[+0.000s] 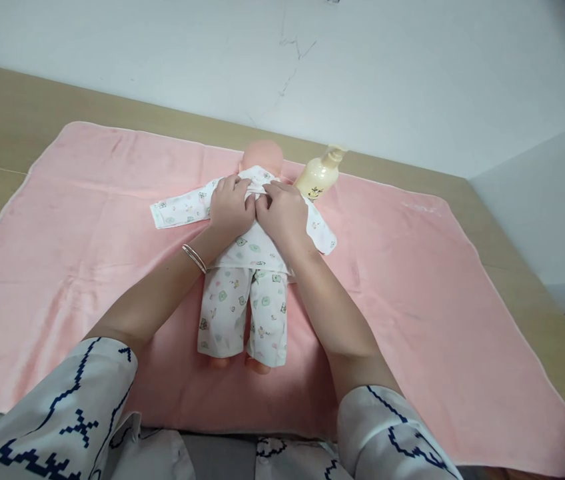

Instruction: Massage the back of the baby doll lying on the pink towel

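Note:
A baby doll (262, 155) lies stretched out on a pink blanket, its head toward the wall and its feet toward me. It wears a white printed shirt (255, 250) and matching white printed trousers (225, 310). Both sleeves spread out to the sides. At the upper chest, just below the collar, my left hand (232, 205) has its fingers curled on the shirt cloth. Beside it my right hand (285, 212) pinches the same cloth, the thumbs nearly touching. What lies under the fingers is partly hidden.
A pale yellow pump bottle (318, 177) is to the right of the doll's head, leaning in view. The pink blanket (402, 300) covers much of the wooden table (502, 253). Behind the table's far edge rises a white wall (387, 80).

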The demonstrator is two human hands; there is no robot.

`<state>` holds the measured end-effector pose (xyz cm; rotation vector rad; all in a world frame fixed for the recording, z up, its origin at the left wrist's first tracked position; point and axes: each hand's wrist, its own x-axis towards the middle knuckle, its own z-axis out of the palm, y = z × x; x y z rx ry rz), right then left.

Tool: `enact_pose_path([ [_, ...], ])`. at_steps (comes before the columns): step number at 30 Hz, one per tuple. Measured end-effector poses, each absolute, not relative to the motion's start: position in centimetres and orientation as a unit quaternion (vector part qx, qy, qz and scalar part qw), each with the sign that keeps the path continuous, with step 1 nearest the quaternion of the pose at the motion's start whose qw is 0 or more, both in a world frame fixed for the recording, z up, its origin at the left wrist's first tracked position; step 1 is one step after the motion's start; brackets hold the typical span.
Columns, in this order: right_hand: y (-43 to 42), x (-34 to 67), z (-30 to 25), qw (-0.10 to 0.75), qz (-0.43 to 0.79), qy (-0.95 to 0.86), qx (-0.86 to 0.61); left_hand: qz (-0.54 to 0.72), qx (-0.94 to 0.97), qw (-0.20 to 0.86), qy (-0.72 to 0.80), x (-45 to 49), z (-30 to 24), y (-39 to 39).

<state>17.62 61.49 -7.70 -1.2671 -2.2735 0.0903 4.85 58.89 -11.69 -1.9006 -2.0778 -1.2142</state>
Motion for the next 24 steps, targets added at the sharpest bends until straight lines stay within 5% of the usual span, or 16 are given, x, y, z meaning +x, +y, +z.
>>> enact_pose_path([
  [10,64.5,18.3,-9.0,0.265,0.047,-0.884,-0.384,-0.375,-0.675,0.044,-0.634,4.5,-11.5,59.5],
  [24,61.6,17.4,-8.3,0.283,0.063,-0.811,-0.507,-0.411,-0.595,0.051,-0.689,5.2,-11.8,58.7],
])
